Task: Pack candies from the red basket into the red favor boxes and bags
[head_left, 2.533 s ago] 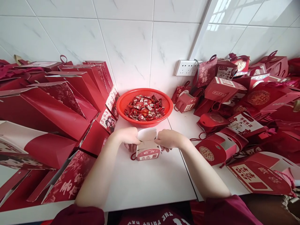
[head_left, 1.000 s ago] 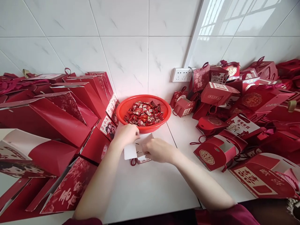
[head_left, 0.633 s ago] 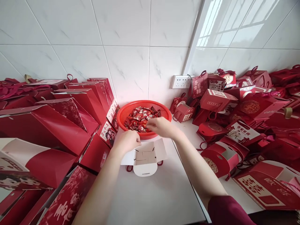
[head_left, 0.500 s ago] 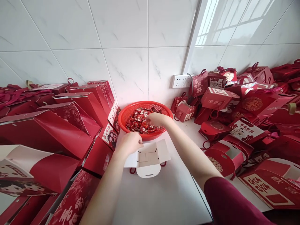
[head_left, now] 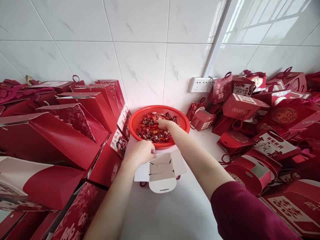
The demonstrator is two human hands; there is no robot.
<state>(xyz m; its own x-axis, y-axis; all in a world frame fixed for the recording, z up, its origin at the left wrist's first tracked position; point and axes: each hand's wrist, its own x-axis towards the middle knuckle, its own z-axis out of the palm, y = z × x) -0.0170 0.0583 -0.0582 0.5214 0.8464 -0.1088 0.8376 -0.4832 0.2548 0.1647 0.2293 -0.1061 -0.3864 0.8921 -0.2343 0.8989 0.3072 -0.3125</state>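
Observation:
An open gift box (head_left: 162, 171), white inside with its flaps spread, stands on the white surface in front of me. My left hand (head_left: 142, 152) is at its far left side, fingers curled over the rim of the box. Behind it stands a red plastic basket (head_left: 185, 125) holding a heap of wrapped candies (head_left: 157, 135) in red and dark wrappers. My right hand (head_left: 167, 125) reaches into the basket with its fingers bent together among the candies. Its fingertips are partly hidden, so what they grip does not show.
Red paper gift boxes (head_left: 67, 140) stand in rows along the left. More red boxes (head_left: 246, 106) are piled on the right, some tilted. A white tiled wall (head_left: 140, 73) with a power strip (head_left: 202, 85) closes off the back.
The view has shifted slightly, so basket and box sit a little further right. My right hand has shifted slightly among the candies; my left hand still holds the box rim.

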